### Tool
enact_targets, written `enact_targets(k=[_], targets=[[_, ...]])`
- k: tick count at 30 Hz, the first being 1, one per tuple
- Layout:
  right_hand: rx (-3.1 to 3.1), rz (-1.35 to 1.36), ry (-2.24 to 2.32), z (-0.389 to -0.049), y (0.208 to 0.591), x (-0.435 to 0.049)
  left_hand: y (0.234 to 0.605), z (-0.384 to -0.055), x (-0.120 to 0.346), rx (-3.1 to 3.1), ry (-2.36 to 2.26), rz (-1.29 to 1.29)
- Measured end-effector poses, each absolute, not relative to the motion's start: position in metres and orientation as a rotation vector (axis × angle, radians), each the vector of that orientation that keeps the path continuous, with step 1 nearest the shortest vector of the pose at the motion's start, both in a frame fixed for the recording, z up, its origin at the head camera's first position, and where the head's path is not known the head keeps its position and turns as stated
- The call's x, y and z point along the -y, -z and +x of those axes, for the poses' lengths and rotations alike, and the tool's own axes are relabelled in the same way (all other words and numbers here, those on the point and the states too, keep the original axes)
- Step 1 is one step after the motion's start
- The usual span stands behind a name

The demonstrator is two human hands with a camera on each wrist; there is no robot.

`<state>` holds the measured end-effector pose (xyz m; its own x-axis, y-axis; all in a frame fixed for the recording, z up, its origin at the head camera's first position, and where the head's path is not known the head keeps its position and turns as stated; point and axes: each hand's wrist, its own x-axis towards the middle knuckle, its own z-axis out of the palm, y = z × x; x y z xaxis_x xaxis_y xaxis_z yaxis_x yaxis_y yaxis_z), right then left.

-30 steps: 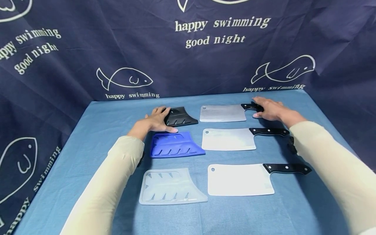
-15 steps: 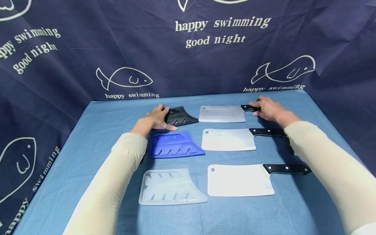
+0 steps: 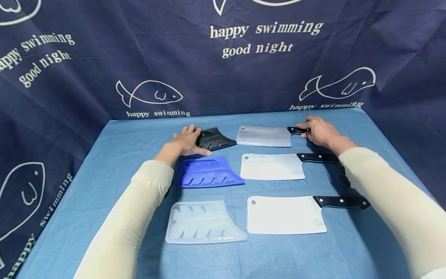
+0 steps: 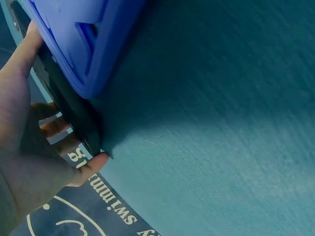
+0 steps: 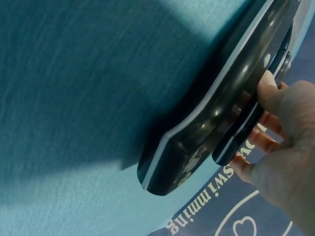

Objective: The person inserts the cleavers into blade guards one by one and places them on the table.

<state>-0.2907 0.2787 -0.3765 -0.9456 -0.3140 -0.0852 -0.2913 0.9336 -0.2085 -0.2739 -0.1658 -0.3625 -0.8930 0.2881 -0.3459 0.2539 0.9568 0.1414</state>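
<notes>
In the head view my left hand (image 3: 187, 142) grips the black blade cover (image 3: 215, 139) at its left end, thumb on the near side and fingers at the far side. In the left wrist view the fingers lie along the black cover (image 4: 74, 113). My right hand (image 3: 319, 130) holds the back cleaver (image 3: 263, 136) by its black handle (image 5: 241, 129), thumb on the near side. The blade lies nearly flat, its left edge right by the cover's pointed tip; whether they touch I cannot tell.
Nearer on the blue cloth (image 3: 115, 186) lie a blue blade cover (image 3: 210, 173) and a translucent white one (image 3: 203, 223). Beside them lie a middle cleaver (image 3: 271, 166) and a front cleaver (image 3: 285, 215), handles pointing right. A navy printed curtain (image 3: 156, 46) hangs behind.
My right hand has closed round the back cleaver's handle, and the cleaver has shifted slightly left, nearer the black cover. My left hand has stayed on the cover, almost still.
</notes>
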Motion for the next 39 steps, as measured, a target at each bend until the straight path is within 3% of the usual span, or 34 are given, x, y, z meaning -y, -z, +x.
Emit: enact_targets(k=[24, 39], targets=[[-3.207, -0.375, 0.687, -0.282, 0.362, -0.277, 0.365, -0.276, 0.170, -3.005, -0.323, 0.470], [-3.479, -0.461, 0.874, -0.258, 0.349, -0.286, 0.354, -0.263, 0.169, -3.257, -0.366, 0.681]])
